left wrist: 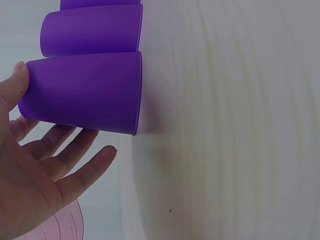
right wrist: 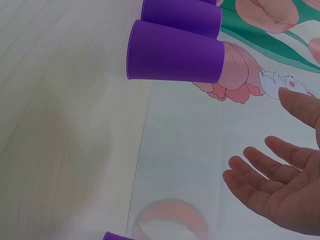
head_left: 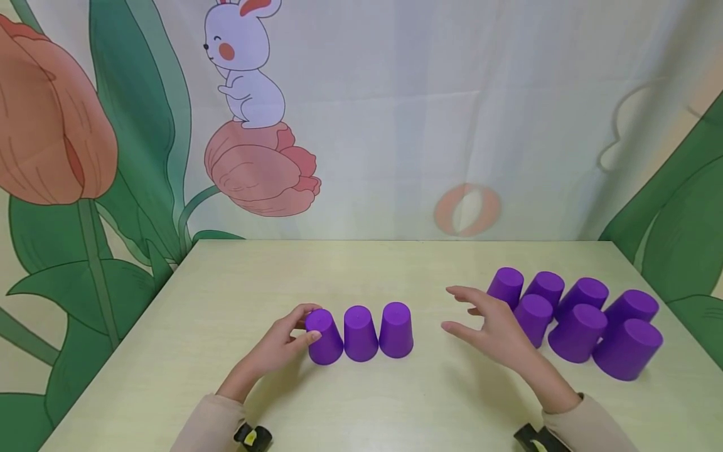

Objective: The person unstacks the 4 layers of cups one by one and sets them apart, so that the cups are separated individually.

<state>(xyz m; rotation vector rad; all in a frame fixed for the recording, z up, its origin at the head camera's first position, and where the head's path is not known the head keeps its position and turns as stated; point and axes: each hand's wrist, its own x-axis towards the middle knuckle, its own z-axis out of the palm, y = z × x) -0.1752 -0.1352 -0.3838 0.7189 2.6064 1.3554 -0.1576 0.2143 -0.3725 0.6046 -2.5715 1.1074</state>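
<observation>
Three purple cups stand upside down in a row at mid-table. My left hand holds the leftmost cup, thumb on its near side and fingers at its far side. In the left wrist view the thumb touches this cup near its narrow end, while the lower fingers spread beside it. The middle cup and right cup stand close beside it. Right of the row, my right hand hovers with fingers apart and nothing between them. The right wrist view shows that hand separated from the row's end cup.
Several more upside-down purple cups stand in two rows at the table's right, close beside and behind my right hand. A printed curtain hangs along the back edge of the pale table.
</observation>
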